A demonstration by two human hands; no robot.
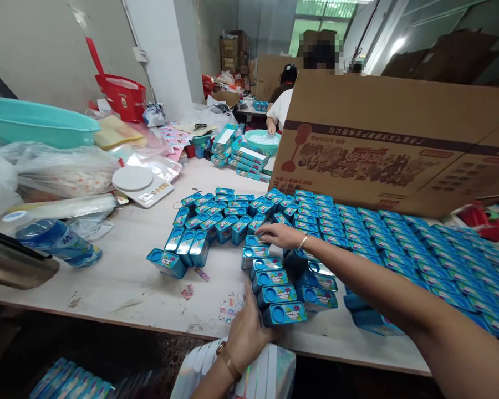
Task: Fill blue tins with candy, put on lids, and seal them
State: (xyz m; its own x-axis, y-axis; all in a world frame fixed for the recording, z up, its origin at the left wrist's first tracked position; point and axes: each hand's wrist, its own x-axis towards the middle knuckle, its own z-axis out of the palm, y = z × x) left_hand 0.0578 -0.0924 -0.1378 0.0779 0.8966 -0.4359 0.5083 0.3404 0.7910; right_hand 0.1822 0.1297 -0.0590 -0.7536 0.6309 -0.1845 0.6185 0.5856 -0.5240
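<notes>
In front of me a row of blue candy tins (273,295), lettered "CARAMELO MACIZO", runs away from the table's near edge. My left hand (248,327) lies along the left side and near end of this row, its fingers stretched out and partly hidden by the tins. At the row's far end, the bent fingers of my right hand (280,236) close over a blue tin (253,240). A second short row of tins (318,296) stands just right of it. To the left, one tin (166,262) is set apart from a loose cluster (222,221).
Many tins (419,255) fill the table's right side before a large carton (357,149). On the left are a white scale (143,185), a blue bottle (60,241) and a turquoise basin (37,122). Behind, a co-worker's hand (271,127) reaches into a bowl (263,145).
</notes>
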